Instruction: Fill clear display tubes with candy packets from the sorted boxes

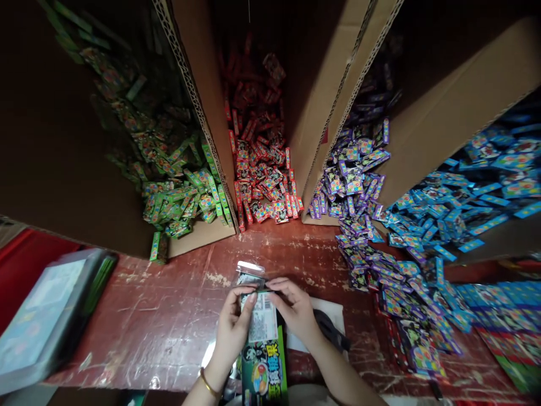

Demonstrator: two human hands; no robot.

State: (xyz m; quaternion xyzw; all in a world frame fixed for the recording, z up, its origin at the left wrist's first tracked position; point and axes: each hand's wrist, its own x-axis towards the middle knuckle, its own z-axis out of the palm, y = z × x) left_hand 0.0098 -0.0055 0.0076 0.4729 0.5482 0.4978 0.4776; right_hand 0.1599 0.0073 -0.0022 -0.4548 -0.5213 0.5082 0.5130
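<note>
A black-and-green candy package [265, 352] with a white barcode label stands near the table's front edge, its length running toward me. At its top is a clear plastic piece [251, 272] with a hang tab. My left hand [234, 318] is closed on the package's upper left edge, thumb over the label. My right hand [293, 310] has thumb and fingertips bent together at the upper right edge, by the clear plastic. Beneath my right wrist lie a white sheet [332, 309] and a dark strap-like object [332, 330].
Open cardboard boxes [203, 237] spill small green packets [190, 197], red packets [270, 186], purple packets [350, 175] and blue packets [452, 208]. Mixed packets [414, 316] pile on the red table [160, 321]. Clear plastic packaging [40, 321] is stacked at left.
</note>
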